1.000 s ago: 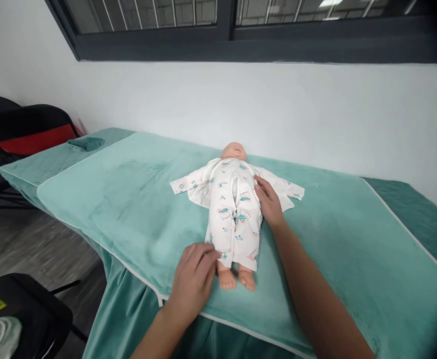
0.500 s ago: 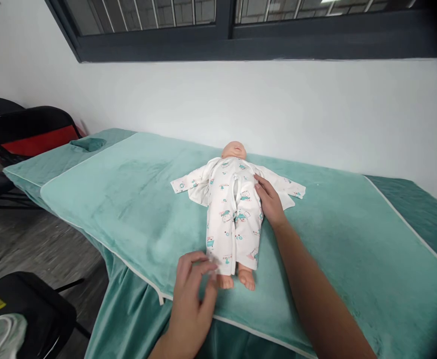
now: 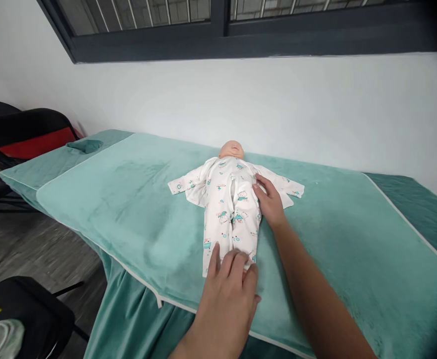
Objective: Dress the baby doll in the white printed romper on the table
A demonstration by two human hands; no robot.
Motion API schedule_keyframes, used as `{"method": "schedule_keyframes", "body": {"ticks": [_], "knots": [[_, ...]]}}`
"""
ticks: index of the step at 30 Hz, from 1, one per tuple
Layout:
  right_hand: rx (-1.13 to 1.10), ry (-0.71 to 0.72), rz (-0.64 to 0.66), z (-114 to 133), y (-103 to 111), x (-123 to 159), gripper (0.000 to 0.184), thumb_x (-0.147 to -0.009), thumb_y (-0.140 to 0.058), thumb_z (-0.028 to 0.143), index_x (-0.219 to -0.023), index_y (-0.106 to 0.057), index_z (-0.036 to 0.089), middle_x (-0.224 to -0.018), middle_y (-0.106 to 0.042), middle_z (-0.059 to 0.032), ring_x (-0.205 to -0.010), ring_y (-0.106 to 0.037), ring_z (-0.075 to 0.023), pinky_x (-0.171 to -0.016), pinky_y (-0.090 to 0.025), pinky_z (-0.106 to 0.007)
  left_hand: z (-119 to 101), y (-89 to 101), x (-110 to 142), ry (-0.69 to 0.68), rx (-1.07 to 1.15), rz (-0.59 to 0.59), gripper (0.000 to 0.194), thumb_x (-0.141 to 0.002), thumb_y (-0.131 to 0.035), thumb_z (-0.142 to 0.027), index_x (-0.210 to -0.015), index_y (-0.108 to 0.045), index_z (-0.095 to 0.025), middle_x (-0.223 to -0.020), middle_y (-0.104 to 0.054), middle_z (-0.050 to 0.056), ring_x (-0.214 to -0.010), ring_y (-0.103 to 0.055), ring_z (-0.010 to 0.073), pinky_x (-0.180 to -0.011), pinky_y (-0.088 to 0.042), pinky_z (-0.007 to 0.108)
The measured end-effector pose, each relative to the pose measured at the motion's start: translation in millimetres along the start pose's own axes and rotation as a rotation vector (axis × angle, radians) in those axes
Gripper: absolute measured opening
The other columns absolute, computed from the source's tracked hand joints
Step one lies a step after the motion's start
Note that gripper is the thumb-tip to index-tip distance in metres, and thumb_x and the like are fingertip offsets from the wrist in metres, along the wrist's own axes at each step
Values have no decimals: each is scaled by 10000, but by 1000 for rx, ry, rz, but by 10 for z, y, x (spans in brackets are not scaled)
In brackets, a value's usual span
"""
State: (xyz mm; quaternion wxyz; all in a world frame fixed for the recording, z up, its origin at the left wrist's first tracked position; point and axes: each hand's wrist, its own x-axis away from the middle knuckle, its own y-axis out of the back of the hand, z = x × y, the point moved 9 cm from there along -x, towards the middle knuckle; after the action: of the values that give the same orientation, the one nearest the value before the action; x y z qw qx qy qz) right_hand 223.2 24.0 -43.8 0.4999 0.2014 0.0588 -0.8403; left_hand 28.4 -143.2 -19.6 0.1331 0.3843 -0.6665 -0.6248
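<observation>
A baby doll (image 3: 231, 149) lies on its back, head toward the wall. It wears a white printed top (image 3: 188, 182) with the sleeves spread to both sides, and matching white pants (image 3: 218, 212) reach high up its torso. My left hand (image 3: 229, 294) is over the lower pant legs and the feet, its fingers stretched apart; the feet are hidden behind it. Whether those fingertips touch the cloth I cannot tell. Against the right edge of the pants, near the waist, rests my right hand (image 3: 270, 202) with its fingers extended.
The doll lies on a green padded bed cover (image 3: 136, 199) with a white-piped edge. Behind it rises a white wall (image 3: 278, 104) below a dark window frame (image 3: 147, 49). Black-and-red folding chairs (image 3: 27, 132) stand at the left, and a black seat (image 3: 27, 309) is at lower left.
My left hand has moved right, from beside the doll's foot to over the lower legs, covering the feet. My right hand stays at the waist. The view has shifted slightly.
</observation>
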Motion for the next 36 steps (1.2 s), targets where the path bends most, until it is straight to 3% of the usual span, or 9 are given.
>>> {"method": "schedule_keyframes", "body": {"ticks": [3,5,8,11,14,18,24,30,36], "knots": [[100,58,-121,145,164,213,255,-866,-628,393,-1058,-632,226,-1156,-625,-59,-1106,-576,-214,-913,-496,-360,83,-27,72,-13,-32,-44,363,-913,-568,-248,-1275,-554,-230,-1224,-598,61,-1217,-525,255,-1179,-263,597],[156,62,-124,214,247,498,154,-889,-600,363,-944,-602,220,-991,-611,-30,-939,-590,-183,-824,-496,-326,202,-41,107,5,-10,-37,407,-916,-543,-208,-1320,-526,-252,-1216,-606,65,-1205,-534,252,-1167,-267,610],[212,-22,97,206,218,1079,84,-917,-538,303,-947,-552,226,-854,-589,-4,-769,-568,-169,-715,-482,-312,299,-42,121,-28,51,23,531,-855,-533,-118,-1368,-482,-246,-1249,-596,86,-1200,-535,274,-1145,-270,640],[434,30,205,305,235,1648,170,-874,-549,212,-1041,-544,237,-977,-610,-44,-928,-581,-227,-811,-475,-382,309,-2,111,-55,71,44,650,-761,-510,-27,-1377,-466,-229,-1264,-588,91,-1203,-525,291,-1142,-252,654],[616,88,219,418,195,1962,260,-835,-623,223,-1082,-553,261,-1122,-614,-72,-1058,-561,-289,-850,-448,-439,315,9,77,-8,66,11,629,-759,-472,15,-1339,-487,-227,-1245,-602,74,-1186,-531,278,-1148,-250,628],[723,81,208,466,64,1993,260,-842,-660,282,-1089,-581,273,-1116,-630,-61,-1011,-572,-295,-798,-433,-419,331,5,5,51,102,-88,421,-843,-453,-7,-1192,-555,-221,-1150,-655,44,-1104,-571,246,-1142,-267,586],[629,72,159,483,33,1913,135,-898,-521,170,-970,-605,247,-947,-647,-38,-872,-581,-245,-734,-399,-363,377,89,-48,66,172,-194,273,-892,-445,-44,-1066,-574,-211,-996,-677,28,-978,-607,203,-1115,-305,543],[296,21,154,603,189,2069,132,-952,-463,204,-905,-581,240,-855,-590,-19,-735,-566,-182,-628,-434,-287,216,291,100,-47,271,-295,257,-876,-470,-43,-1051,-570,-203,-982,-669,27,-947,-596,176,-1107,-334,502],[389,37,219,599,262,2251,120,-945,-461,197,-932,-570,245,-834,-585,-15,-702,-582,-171,-612,-464,-267,147,265,223,-74,284,-264,280,-865,-482,-53,-1074,-588,-206,-992,-660,35,-994,-574,192,-1117,-327,517]]}}
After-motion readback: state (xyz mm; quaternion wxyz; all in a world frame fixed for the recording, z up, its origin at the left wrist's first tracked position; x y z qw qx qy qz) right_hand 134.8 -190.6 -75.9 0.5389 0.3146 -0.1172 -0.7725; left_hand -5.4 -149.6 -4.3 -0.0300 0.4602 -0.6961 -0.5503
